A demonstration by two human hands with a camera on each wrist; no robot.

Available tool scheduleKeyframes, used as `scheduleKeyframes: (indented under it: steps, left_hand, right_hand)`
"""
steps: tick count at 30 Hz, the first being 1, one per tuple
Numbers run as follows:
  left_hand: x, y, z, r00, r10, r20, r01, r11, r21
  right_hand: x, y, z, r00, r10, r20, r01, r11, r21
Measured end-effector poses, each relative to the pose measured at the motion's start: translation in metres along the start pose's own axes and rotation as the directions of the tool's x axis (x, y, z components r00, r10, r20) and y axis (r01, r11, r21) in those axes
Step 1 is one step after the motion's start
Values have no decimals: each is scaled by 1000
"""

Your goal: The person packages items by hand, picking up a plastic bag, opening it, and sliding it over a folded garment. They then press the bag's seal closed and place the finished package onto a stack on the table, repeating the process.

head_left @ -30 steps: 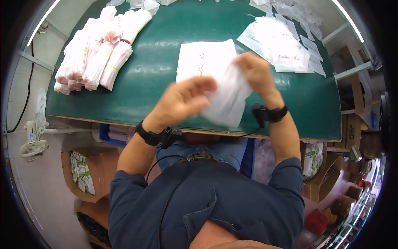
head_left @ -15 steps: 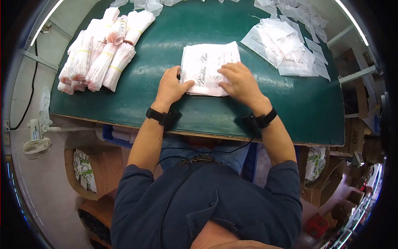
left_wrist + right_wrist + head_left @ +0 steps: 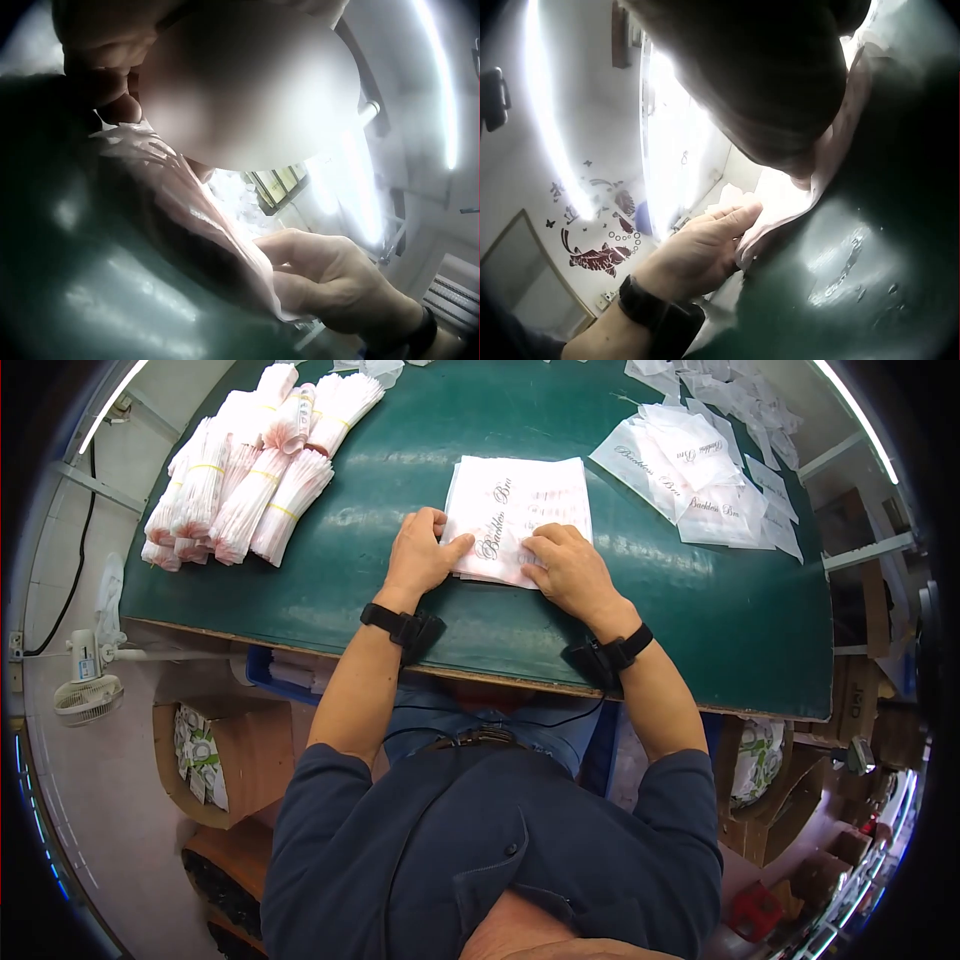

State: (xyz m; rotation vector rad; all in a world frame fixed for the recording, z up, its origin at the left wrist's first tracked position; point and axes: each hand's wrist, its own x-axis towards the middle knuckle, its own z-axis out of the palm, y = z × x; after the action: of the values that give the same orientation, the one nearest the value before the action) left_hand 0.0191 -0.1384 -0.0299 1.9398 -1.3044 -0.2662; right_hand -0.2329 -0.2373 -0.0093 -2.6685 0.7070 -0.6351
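Observation:
A stack of thin white printed bags [image 3: 515, 510], lettered "Backless Bra", lies on the green table in front of the person. My left hand [image 3: 420, 555] grips its left edge, thumb on top and fingers curled at the side. At the near right corner, my right hand [image 3: 572, 568] holds the stack with bent fingers over the top and the thumb at the near edge. The left wrist view shows the layered edges of the bags [image 3: 217, 217] bowed up between both hands. In the right wrist view the left hand [image 3: 697, 251] pinches the far end.
Rubber-banded bundles of bags [image 3: 245, 470] are piled at the table's left. Loose printed bags [image 3: 690, 470] lie spread at the right, with crumpled clear bags [image 3: 735, 395] behind them. The green table [image 3: 360, 600] ends close to the person's waist. Open cardboard boxes [image 3: 240, 760] stand below.
One second ago the right hand held a blurred bag raised over the near edge. Both hands then came down to the stack; now they hold its sides, the right hand slightly lower.

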Motion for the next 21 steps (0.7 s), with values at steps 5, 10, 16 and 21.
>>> scheduleKeyframes:
  steps: [5,10,16,21]
  left_hand:
    - [1,2,0,1000,9,23,-7,998,-67]
    - [-13,37,-15,998,69,15,-58,928,-368]
    - [-49,82,-43,960,276,43,-238,890,-389]
    - [-71,78,-48,965,264,-8,-254,918,-305]
  right_hand:
    - [-2,2,0,1000,-6,-5,6,1000,3]
    - [19,-31,-31,950,-89,-300,92,996,-5]
    - [31,-58,-60,879,-403,-253,346,907,-242]
    - [15,-51,-68,934,-333,-130,320,941,-107]
